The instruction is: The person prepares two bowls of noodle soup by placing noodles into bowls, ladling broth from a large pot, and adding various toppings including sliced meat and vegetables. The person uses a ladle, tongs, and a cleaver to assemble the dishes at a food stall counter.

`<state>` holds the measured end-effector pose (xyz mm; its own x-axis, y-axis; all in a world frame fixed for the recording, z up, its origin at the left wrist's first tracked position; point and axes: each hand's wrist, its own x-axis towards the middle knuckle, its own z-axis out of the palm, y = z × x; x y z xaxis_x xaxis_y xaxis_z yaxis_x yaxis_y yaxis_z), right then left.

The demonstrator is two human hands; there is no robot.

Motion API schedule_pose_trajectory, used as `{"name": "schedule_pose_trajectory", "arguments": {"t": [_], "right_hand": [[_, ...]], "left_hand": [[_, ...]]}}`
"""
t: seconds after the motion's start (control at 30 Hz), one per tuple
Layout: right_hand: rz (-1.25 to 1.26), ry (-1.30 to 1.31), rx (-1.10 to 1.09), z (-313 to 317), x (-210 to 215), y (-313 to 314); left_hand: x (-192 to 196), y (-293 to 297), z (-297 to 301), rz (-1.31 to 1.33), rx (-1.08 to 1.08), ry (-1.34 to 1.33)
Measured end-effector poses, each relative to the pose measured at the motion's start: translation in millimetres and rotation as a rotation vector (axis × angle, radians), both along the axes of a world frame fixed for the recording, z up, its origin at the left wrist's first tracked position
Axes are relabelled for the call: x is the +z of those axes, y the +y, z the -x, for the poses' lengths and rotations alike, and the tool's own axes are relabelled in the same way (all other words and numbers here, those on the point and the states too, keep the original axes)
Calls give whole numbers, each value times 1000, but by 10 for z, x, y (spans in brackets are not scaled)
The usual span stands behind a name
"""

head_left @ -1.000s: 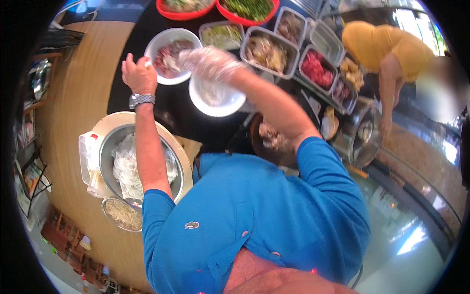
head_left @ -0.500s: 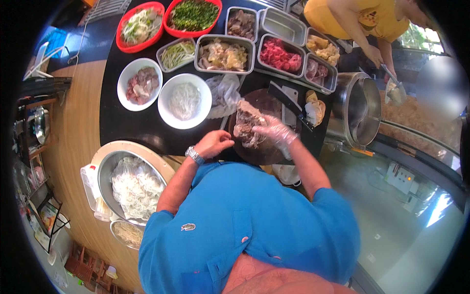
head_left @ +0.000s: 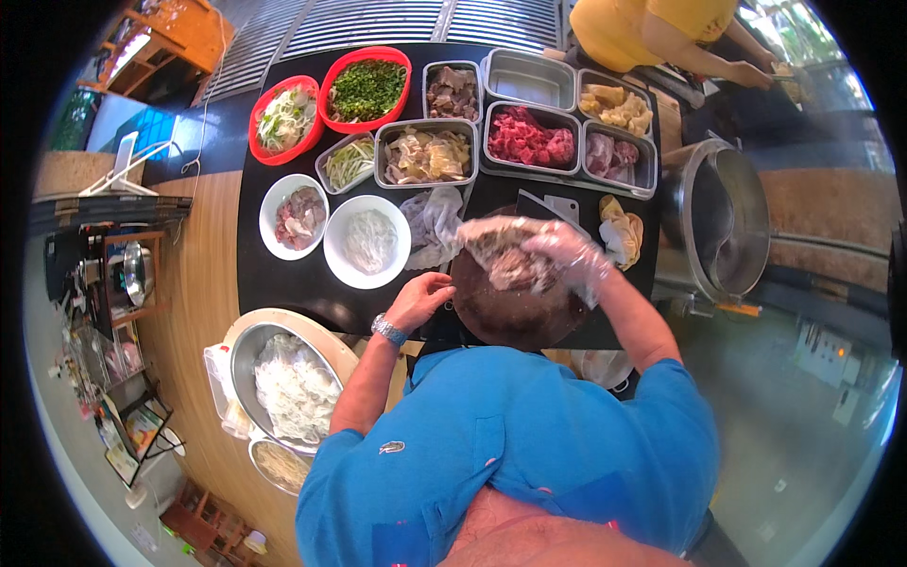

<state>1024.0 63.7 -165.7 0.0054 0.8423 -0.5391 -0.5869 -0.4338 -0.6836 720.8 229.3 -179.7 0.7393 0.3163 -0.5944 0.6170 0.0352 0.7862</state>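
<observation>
My right hand [head_left: 567,253], in a clear plastic glove, grips a large chunk of cooked meat [head_left: 505,248] from above, over the far part of a round dark chopping board [head_left: 515,321]. The meat lies lengthwise toward the left and looks smeared by motion. My left hand [head_left: 423,300], bare with a metal watch at the wrist, hovers left of the board. Its fingers are loosely bent and apart, with nothing visible in them. Beyond my right hand a cleaver [head_left: 531,202] lies partly hidden.
White bowls of raw meat [head_left: 300,217] and noodles [head_left: 368,242] stand left, by a crumpled plastic bag [head_left: 435,222]. Metal trays [head_left: 425,180] and red baskets [head_left: 367,118] line the back. A divided steel pot [head_left: 694,217] stands right; a noodle basin [head_left: 248,378], lower left. A co-worker's hand [head_left: 748,76] shows far right.
My right hand has lifted and turned the meat from upright to lying sideways across the board's far part. My left hand stays empty at the board's left. The whole view has shifted.
</observation>
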Motion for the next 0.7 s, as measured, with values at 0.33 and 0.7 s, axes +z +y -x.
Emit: {"name": "schedule_pose_trajectory", "arguments": {"t": [0.33, 0.7], "right_hand": [[-263, -1259, -88, -2627, 359, 1607], [-108, -1573, 463, -2802, -284, 2406]], "left_hand": [[-24, -448, 2, 138, 225, 170], [-150, 616, -718, -526, 391, -69]]}}
